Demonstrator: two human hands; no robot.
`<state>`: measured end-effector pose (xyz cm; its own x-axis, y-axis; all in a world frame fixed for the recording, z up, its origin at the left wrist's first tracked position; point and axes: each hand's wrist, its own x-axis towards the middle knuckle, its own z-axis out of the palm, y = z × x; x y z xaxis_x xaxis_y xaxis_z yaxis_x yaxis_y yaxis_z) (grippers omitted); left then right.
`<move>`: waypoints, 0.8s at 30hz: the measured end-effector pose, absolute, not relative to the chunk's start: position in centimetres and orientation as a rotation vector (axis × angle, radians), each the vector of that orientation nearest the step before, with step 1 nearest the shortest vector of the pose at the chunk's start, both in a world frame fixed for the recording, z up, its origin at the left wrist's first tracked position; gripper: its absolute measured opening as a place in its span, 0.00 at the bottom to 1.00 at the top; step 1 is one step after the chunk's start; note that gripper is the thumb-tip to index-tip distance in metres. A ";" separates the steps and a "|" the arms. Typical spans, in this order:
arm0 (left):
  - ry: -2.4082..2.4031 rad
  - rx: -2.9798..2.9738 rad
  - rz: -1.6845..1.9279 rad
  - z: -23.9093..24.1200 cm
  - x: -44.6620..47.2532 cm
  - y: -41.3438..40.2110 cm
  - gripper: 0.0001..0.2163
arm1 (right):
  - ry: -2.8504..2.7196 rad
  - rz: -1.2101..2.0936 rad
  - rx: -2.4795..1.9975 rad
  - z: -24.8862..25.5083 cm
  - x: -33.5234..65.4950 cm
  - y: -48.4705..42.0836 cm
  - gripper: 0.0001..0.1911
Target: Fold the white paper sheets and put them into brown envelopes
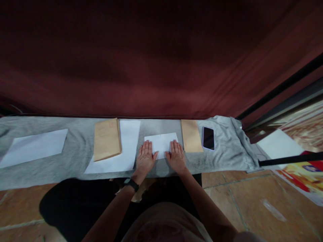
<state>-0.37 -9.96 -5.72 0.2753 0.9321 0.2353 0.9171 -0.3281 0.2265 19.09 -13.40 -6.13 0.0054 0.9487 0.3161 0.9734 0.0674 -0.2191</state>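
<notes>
A white sheet of paper (161, 143), seemingly folded, lies flat in front of me on the grey cloth. My left hand (146, 157) rests flat on its left side with the fingers stretched out. On its right side lies my right hand (176, 156), also flat, fingers extended. Both thumbs point inward, with a gap of bare paper between them. Just right of my right hand is a single brown envelope (192, 136). To the left of my left hand, a stack of brown envelopes (107, 139) sits on top of white paper sheets (130, 148).
A phone (208, 138) lies right of the single envelope. Another white sheet (37, 146) is at the far left. Grey cloth (78, 148) covers the narrow surface, with a dark red curtain (161, 67) behind it. A colourful package (302, 173) stands at the lower right, above the tiled floor (227, 201).
</notes>
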 end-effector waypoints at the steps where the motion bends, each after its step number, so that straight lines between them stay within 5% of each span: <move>1: 1.787 2.469 0.516 -5.7 -0.5 -10.2 0.32 | -1.982 -0.093 -1.912 -6.1 19.2 -13.6 0.35; 15: 1.848 2.410 0.526 -5.0 -0.7 -13.7 0.28 | -1.926 -0.126 -1.962 -7.1 19.2 -15.9 0.31; 24: 1.408 2.643 0.398 -4.9 4.6 -15.6 0.27 | -1.966 -0.102 -1.978 -6.8 19.3 -16.0 0.30</move>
<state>4.61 -15.57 -4.87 0.5328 0.8282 0.1737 0.7966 -0.5601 0.2273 19.29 -15.99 -6.79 0.0349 0.9557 0.2922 0.9809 0.0232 -0.1930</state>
